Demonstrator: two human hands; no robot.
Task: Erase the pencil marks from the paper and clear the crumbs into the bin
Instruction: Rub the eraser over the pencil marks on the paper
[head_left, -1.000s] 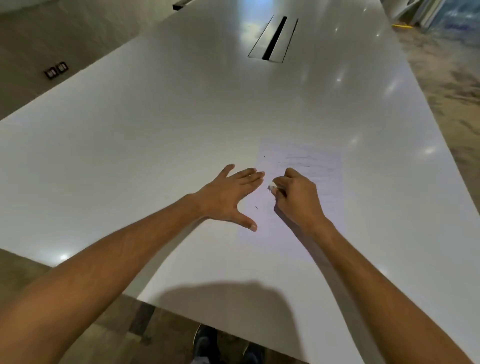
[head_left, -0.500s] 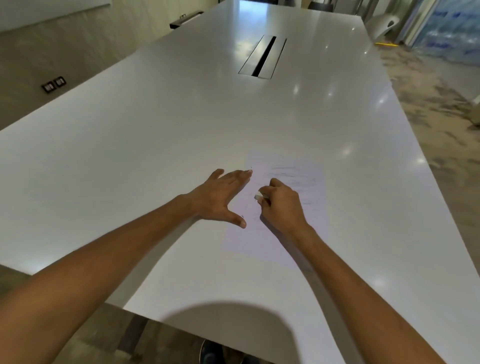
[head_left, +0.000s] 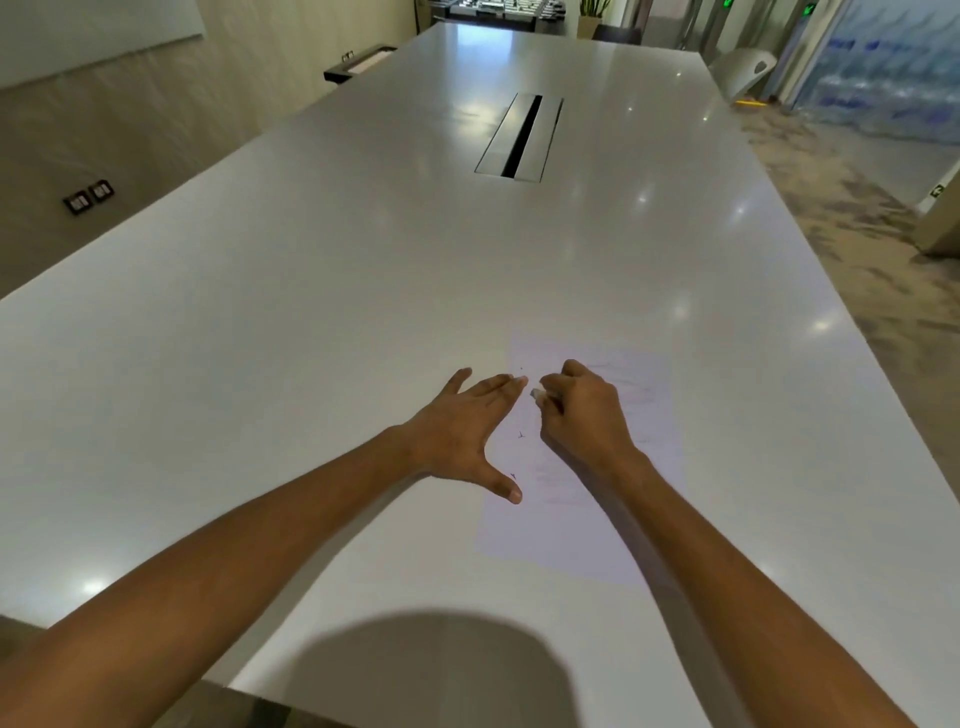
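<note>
Glossy white table (head_left: 311, 338) fills the view, long and bright with ceiling-light reflections. At the centre of it all, the right hand (head_left: 584, 415) is curled tight, fingertips pinching a small white eraser (head_left: 537, 395) whose end pokes out on the hand's left side, right down at the sheet. Under that fist lies the paper (head_left: 597, 535), pale against the tabletop, reaching out beyond the knuckles and back toward the person beneath the wrist. Faint pencil lines show on it just right of the fist, and a few small dark marks (head_left: 521, 435) sit just left of the wrist. Immediately left of the eraser, nearly touching it, come the fingertips of the left hand (head_left: 462, 436), flat and spread, fingers straight, thumb angled down onto the paper's left edge, palm mostly on bare table. Farther out, well beyond both hands, a metal cable slot (head_left: 519, 137) is set into the tabletop. Off to the left, wall sockets (head_left: 88, 197); off to the right, patterned carpet (head_left: 857, 218).
</note>
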